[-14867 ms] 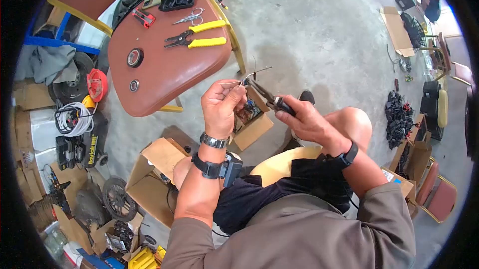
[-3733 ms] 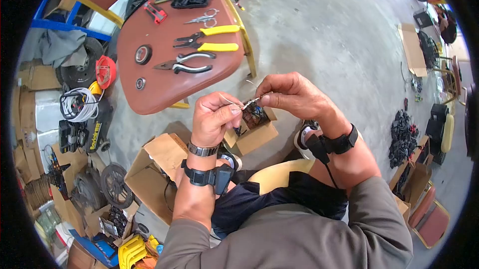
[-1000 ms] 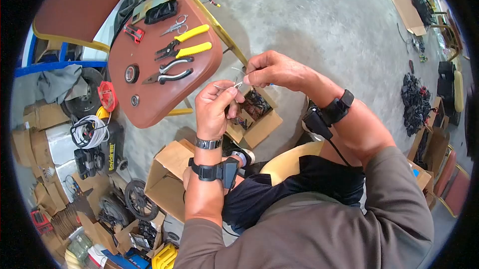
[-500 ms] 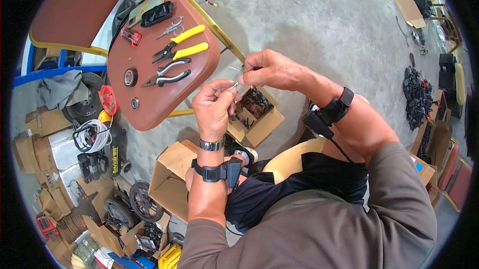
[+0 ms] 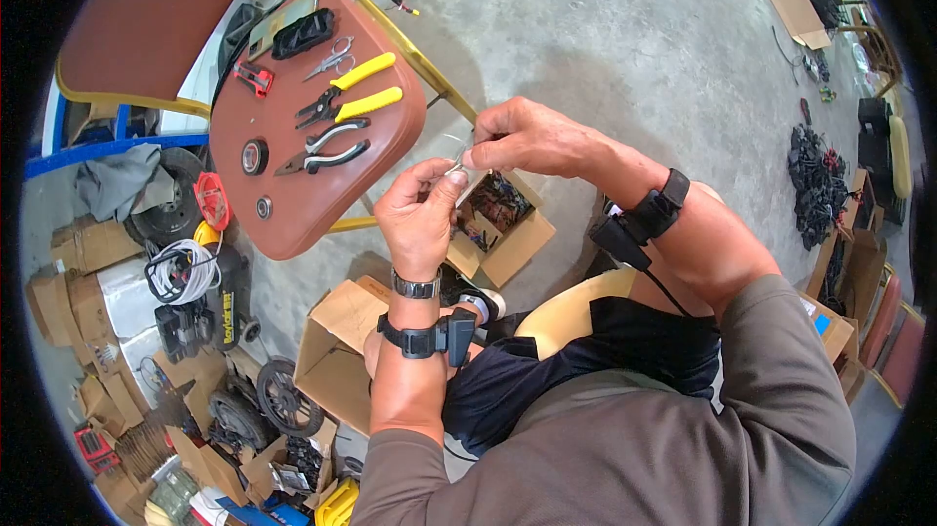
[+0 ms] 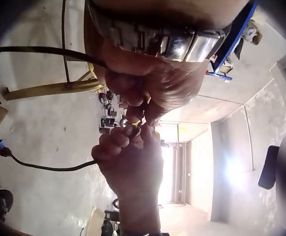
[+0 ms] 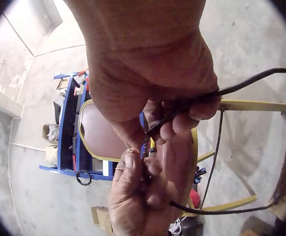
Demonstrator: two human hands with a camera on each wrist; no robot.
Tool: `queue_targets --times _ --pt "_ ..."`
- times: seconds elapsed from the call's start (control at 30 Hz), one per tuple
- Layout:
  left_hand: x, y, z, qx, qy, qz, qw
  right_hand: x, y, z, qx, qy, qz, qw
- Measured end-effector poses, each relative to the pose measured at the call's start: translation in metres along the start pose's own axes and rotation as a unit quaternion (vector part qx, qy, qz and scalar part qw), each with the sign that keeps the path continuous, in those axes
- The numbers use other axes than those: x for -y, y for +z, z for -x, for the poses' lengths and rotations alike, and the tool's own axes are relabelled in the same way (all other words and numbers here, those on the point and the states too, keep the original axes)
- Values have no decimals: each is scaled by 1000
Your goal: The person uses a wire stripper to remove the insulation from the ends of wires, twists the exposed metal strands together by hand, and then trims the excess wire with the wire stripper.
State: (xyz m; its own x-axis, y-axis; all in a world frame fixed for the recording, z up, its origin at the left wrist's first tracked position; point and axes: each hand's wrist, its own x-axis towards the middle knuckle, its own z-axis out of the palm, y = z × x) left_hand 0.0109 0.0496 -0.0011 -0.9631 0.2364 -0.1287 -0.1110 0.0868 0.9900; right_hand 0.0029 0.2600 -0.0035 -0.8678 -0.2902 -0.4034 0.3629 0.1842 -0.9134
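Note:
In the head view my left hand [image 5: 418,223] pinches thin light-coloured wires [image 5: 455,167] between thumb and forefinger. My right hand [image 5: 527,143] meets it from the right, its fingertips pinching at the same spot; one thin strand curves up above them. The right wrist view shows a black cable [image 7: 253,78] running into my right hand, and a second black cable [image 7: 221,212] leaving my left hand. Fine bare strands [image 7: 128,147] stick out by the left thumb. A blue-tipped connector [image 6: 3,147] ends the cable from my right hand. Fingers hide the join between the cables.
On the brown chair seat [image 5: 303,199] lie black-and-grey pliers [image 5: 337,158], yellow-handled wire strippers [image 5: 371,104], scissors [image 5: 330,60], a red cutter [image 5: 256,80] and two tape rolls. Below the hands stands a cardboard box [image 5: 522,245] of small parts; a larger box [image 5: 327,355] stands left.
The pliers, in my right hand at first, now lie on the chair seat. Both hands pinch at the wires; over the last second my right fingertips have come closer to the left ones.

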Motion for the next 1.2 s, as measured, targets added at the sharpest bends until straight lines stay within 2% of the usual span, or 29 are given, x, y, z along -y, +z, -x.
queue_targets --times 0.2,0.3,0.4,0.5,0.6,0.7,0.8,0.9,1.0,1.2 --pt "2 3 0 -11 25 2 1000 6 -2 3 6 5 25 1000" --pt "1 4 0 -10 24 11 1000 8 -3 3 4 -19 42 999" --pt "2 3 0 -7 26 16 1000 9 -5 4 -9 -80 -27 996" --pt "3 3 0 -2 28 17 999 17 -4 10 -20 -131 -42 990" --pt "2 4 0 1 27 18 999 9 -1 2 -44 -298 68 951" --pt "0 6 1 -7 18 14 1000 2 2 -2 -43 -341 110 933" --pt "-1 8 3 -19 21 7 1000 2 8 -4 -96 -347 97 928" --pt "0 11 4 -32 37 21 999 7 10 2 -93 -304 113 941" --pt "2 10 4 -38 38 35 998 6 14 3 -117 -301 116 939" --pt "2 8 4 -38 31 55 997 6 21 1 -201 -366 159 894"
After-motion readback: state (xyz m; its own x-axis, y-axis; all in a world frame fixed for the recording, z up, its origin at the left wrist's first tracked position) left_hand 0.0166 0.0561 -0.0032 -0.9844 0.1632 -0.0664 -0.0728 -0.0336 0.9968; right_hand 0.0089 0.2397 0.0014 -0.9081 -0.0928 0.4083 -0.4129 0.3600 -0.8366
